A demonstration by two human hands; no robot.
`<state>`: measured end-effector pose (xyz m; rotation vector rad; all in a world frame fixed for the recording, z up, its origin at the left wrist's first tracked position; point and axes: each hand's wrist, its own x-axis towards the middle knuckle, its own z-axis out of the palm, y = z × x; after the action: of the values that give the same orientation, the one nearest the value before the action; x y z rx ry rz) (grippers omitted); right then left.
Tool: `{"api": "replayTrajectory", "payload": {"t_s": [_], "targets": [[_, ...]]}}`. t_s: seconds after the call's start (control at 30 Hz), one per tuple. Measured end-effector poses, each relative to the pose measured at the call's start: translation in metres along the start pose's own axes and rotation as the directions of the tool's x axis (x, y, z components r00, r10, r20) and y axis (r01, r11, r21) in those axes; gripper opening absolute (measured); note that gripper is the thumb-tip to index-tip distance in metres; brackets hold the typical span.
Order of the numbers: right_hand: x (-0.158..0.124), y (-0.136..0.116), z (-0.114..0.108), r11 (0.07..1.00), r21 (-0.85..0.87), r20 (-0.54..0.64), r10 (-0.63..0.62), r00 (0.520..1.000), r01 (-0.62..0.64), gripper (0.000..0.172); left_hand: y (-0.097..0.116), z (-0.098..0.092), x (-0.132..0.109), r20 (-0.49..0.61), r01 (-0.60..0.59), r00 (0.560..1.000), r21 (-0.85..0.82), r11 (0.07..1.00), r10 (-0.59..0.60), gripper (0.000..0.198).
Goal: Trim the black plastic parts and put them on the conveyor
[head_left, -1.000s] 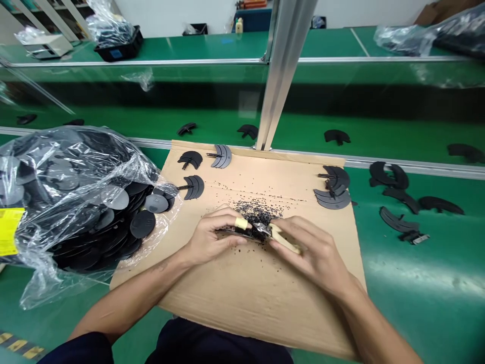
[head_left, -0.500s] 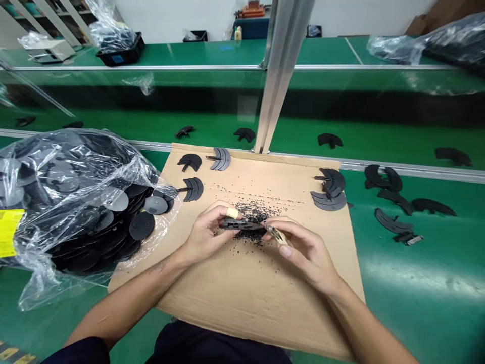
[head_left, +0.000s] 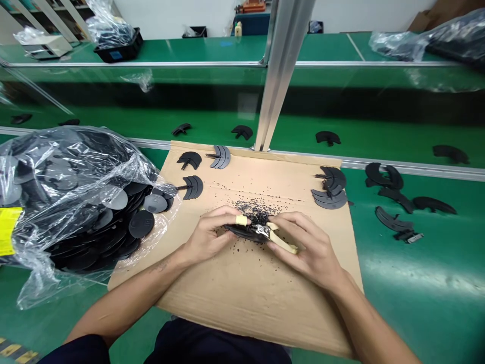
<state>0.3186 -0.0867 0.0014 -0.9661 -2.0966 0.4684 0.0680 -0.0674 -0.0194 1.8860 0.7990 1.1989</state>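
Observation:
My left hand (head_left: 212,235) is closed on a flat black plastic part (head_left: 242,232), held just above a brown cardboard sheet (head_left: 242,293); a yellow band wraps one fingertip. My right hand (head_left: 308,247) grips small cutters (head_left: 275,236) with cream handles, their metal jaws against the part's right edge. Black plastic shavings (head_left: 255,210) lie scattered on the cardboard right behind both hands.
A clear bag of black round discs (head_left: 76,197) spills open at the left. Cut black crescent pieces lie on the cardboard's far corners (head_left: 329,187) and on the green table (head_left: 394,202) to the right. More pieces ride the green conveyor (head_left: 326,137) behind an aluminium post (head_left: 280,76).
The part has dropped from slightly raised back down toward the cardboard, and the cutters have closed in against its right edge again. The pieces on the conveyor have drifted left.

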Motion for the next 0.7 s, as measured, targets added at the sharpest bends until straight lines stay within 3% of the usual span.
{"api": "replayTrajectory", "payload": {"t_s": [0.4,0.7], "targets": [[0.001,-0.003,0.0,0.976,-0.191,0.026,-0.104,0.994,0.107,0.032,-0.002,0.003,-0.003,-0.019,-0.022,1.0,-0.075,0.997,0.021,0.028],[0.0,-0.011,-0.002,0.986,-0.157,0.092,-0.045,0.995,0.06,0.023,-0.001,0.005,-0.005,-0.008,-0.037,0.999,-0.091,0.995,0.036,0.021]]}}
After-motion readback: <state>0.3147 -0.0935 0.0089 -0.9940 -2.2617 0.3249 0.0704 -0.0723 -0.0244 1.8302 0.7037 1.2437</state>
